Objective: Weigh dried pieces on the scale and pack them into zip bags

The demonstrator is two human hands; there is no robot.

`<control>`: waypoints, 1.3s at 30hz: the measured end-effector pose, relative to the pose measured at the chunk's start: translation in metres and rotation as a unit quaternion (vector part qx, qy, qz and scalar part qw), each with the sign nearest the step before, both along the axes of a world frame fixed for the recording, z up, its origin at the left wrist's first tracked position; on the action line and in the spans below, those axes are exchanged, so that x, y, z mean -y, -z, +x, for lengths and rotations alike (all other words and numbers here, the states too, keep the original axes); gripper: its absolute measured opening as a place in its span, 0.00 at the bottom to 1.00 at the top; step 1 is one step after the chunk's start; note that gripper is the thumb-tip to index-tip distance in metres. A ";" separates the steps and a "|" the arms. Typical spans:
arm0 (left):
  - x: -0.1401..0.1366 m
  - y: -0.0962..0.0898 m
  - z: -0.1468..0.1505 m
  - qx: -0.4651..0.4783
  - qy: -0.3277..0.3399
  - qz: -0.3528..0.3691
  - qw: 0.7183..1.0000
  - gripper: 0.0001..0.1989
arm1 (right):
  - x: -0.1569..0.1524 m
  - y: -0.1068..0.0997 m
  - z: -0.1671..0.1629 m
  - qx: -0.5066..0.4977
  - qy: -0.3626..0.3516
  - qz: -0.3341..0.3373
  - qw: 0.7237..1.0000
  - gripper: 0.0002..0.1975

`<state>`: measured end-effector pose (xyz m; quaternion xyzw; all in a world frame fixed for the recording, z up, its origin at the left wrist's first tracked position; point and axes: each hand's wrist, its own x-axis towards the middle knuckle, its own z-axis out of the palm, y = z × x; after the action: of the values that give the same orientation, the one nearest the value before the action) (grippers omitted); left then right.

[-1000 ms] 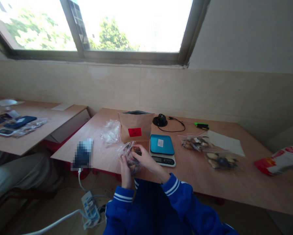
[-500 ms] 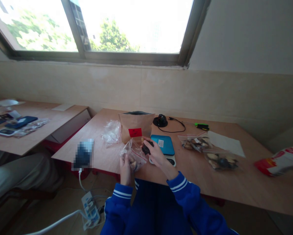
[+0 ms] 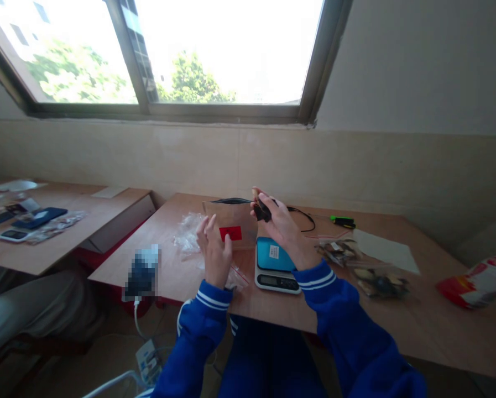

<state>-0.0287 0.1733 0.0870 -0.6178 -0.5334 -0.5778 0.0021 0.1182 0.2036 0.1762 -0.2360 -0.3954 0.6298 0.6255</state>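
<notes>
My left hand (image 3: 215, 251) is raised in front of the brown paper bag (image 3: 239, 213), fingers apart and holding nothing. Under its wrist, a clear zip bag (image 3: 237, 278) with a red seal line lies near the table edge, mostly hidden. My right hand (image 3: 281, 224) is closed round a dark brown lump (image 3: 263, 211) with a lighter tan piece at its top; their exact kind is unclear. It is up at the paper bag's right side, above the kitchen scale (image 3: 277, 283) with a blue top. The paper bag bears a red label and its dark top edge shows.
Crumpled clear plastic bags (image 3: 187, 235) lie left of the paper bag. Rightward are two filled zip bags (image 3: 380, 281), white paper (image 3: 386, 251), a green-black tool (image 3: 342, 221) and a red-white packet (image 3: 475, 282). A seated person's leg (image 3: 44, 304) is at the left.
My left hand has let go of the zip bag, which now lies on the table, and opened. My right hand has risen with the dark lump, uncovering the scale's display.
</notes>
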 end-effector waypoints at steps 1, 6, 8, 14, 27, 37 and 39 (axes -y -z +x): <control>-0.009 -0.011 0.001 -0.025 0.027 0.013 0.999 0.27 | -0.006 -0.009 -0.002 0.011 -0.020 0.009 1.000 0.09; -0.043 -0.032 -0.003 -0.117 0.115 0.005 0.986 0.21 | -0.037 -0.032 -0.015 0.084 -0.127 0.021 0.988 0.08; -0.045 -0.028 -0.005 -0.100 0.137 0.011 0.985 0.17 | -0.049 -0.030 -0.018 0.104 -0.144 0.018 0.984 0.08; -0.028 -0.017 -0.011 -0.031 0.183 0.023 0.982 0.09 | -0.060 -0.009 -0.016 0.236 -0.146 0.070 0.958 0.15; -0.027 -0.023 -0.013 -0.012 0.215 0.024 0.976 0.06 | -0.069 -0.007 -0.010 0.433 -0.059 0.352 0.828 0.15; -0.031 -0.019 -0.013 0.021 0.189 0.021 0.982 0.05 | -0.064 -0.015 -0.006 0.460 -0.088 0.314 0.826 0.09; -0.030 -0.020 -0.014 0.037 0.204 0.015 0.978 0.07 | -0.066 -0.013 -0.008 0.465 -0.075 0.322 0.821 0.10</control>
<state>-0.0425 0.2035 0.1069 -0.6913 -0.3874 -0.5967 -0.1265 0.1102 0.2696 0.1895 -0.2555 -0.8361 0.3275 0.3584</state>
